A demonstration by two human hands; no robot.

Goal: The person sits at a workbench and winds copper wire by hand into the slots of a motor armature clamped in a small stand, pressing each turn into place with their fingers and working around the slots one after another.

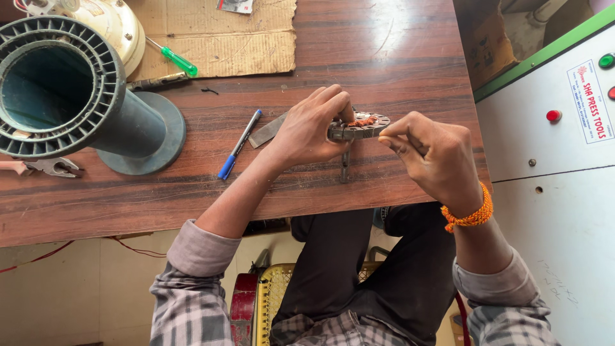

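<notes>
My left hand (312,125) grips a round grey metal stator core (368,127) with copper-orange winding wire on it, holding it just above the wooden table (384,51). My right hand (430,154) is beside the core's right edge with fingers pinched together, apparently on a thin wire that is too fine to see. An orange thread band is on my right wrist. A small dark metal piece (345,166) lies on the table under the core.
A blue pen (239,144) and a flat metal file (268,131) lie left of my left hand. A large grey finned housing (61,90), pliers (54,167), a green-handled screwdriver (173,59) and cardboard (218,35) sit at the left and back. A white machine cabinet (551,122) stands at the right.
</notes>
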